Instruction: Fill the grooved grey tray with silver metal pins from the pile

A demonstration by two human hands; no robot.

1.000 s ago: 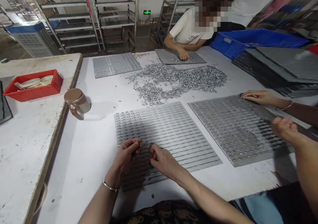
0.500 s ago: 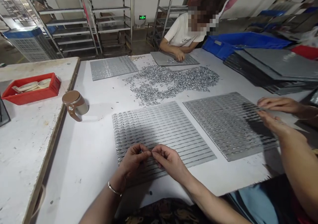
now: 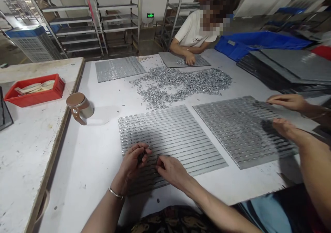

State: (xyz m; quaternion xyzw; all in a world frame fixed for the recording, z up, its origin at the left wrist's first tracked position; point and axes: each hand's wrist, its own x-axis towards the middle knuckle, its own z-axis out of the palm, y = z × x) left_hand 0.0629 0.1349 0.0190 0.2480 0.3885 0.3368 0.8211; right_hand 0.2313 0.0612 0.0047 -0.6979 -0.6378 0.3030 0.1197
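A grey ridged plate [image 3: 181, 133] lies in front of me, with small shiny metal pieces set in its grooves, mostly along the left side. Over its lower left part, my left hand [image 3: 134, 160] is cupped, palm turned inward. Its fingers curl around what look like several small dark metal pieces, partly in shadow. My right hand [image 3: 172, 171] rests low over the same plate, thumb and forefinger pinched near a groove. Whatever is between those fingertips is hidden. Beyond the plate spreads a loose pile of small metal pieces [image 3: 186, 83].
To the right, a co-worker's hands [image 3: 289, 126] are at a second ridged plate [image 3: 232, 129]. Across the table, another person leans over a plate [image 3: 168, 59]. A brown-lidded mug [image 3: 80, 107], red bin [image 3: 36, 90], blue crate [image 3: 261, 41] and stacked plates [image 3: 287, 66] stand around.
My hands have parted from fingertip contact. The left hand has moved slightly up and left; the right has lowered toward the plate. The co-worker's two hands at right have also spread apart.
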